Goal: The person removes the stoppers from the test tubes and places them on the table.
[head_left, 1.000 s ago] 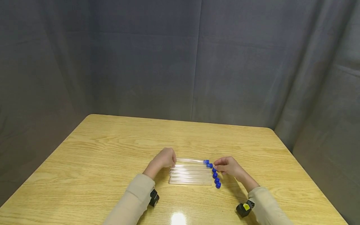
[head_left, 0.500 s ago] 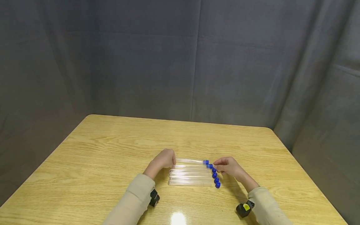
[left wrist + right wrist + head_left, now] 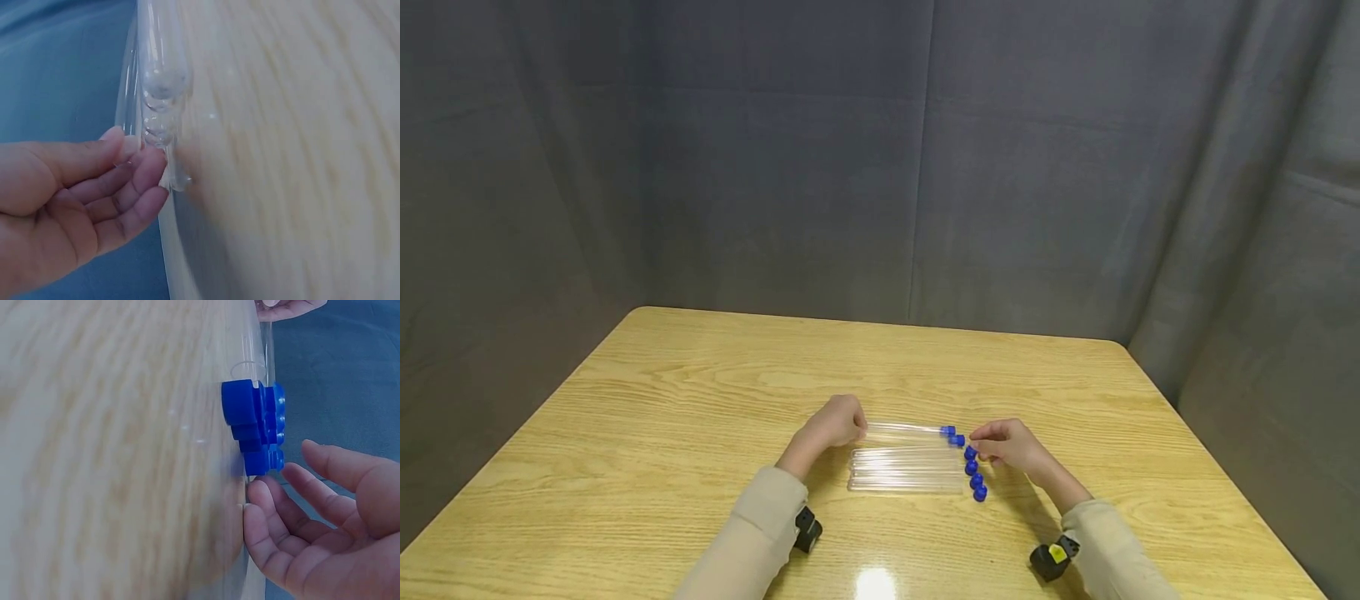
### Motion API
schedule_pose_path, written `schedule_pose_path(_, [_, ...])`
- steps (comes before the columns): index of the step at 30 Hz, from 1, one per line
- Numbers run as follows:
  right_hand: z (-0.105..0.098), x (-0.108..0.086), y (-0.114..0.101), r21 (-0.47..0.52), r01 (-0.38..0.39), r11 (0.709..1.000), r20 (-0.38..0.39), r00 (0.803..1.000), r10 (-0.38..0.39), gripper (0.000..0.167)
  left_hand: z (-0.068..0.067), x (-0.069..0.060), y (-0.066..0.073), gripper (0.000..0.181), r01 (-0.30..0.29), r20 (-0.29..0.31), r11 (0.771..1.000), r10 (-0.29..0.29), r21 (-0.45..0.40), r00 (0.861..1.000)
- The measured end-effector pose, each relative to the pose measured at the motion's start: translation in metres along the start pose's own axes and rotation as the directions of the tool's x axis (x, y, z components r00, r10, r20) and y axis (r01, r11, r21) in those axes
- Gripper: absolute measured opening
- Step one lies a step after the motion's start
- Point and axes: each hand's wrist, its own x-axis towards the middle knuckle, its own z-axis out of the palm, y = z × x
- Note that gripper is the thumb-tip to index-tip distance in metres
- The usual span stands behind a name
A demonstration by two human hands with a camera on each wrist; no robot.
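Note:
My left hand (image 3: 838, 421) pinches the rounded end of a clear test tube (image 3: 129, 84) between thumb and fingers, shown in the left wrist view. In the head view, two tubes with blue caps lie at the far side; the nearer one's cap (image 3: 957, 440) touches or almost touches the farther cap (image 3: 948, 431). Several uncapped test tubes (image 3: 906, 471) lie side by side, nearer the body. Along their right ends runs a line of loose blue caps (image 3: 972, 468). My right hand (image 3: 1011, 442) hovers just right of the caps, fingers loosely bent and holding nothing.
The wooden table (image 3: 700, 375) extends around the tubes on every side. A grey curtain (image 3: 790, 183) hangs behind it and along both sides. Black cameras are strapped at the left wrist (image 3: 807, 529) and right wrist (image 3: 1051, 560).
My left hand has shifted the nearer capped tube slightly away from the body, so a gap now parts it from the uncapped row. The right hand has stayed almost still.

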Motion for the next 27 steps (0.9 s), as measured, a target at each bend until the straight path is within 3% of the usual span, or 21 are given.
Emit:
schedule_pose_path(9, [-0.002,0.001,0.002,0.059,0.004,0.998,-0.025,1.0,-0.002,0.028,-0.002,-0.003,-0.004,0.01,-0.002,-0.047,0.984,-0.007,-0.178,0.999])
schedule_pose_path(19, [-0.004,-0.002,-0.001,0.108,0.042,0.993,-0.083,0.996,-0.033,0.031,-0.003,-0.008,-0.008,0.017,-0.035,-0.158,0.905,-0.036,-0.424,0.987])
schedule_pose_path(22, [-0.005,-0.003,-0.004,0.113,0.047,0.993,-0.13,0.991,-0.032,0.033,-0.006,-0.01,-0.007,0.019,-0.044,-0.179,0.88,-0.048,-0.472,0.983])
schedule_pose_path(27, [-0.006,-0.005,-0.011,0.153,0.053,0.987,-0.178,0.984,-0.026,0.04,-0.012,-0.016,-0.001,0.019,-0.038,-0.214,0.861,-0.083,-0.508,0.973])
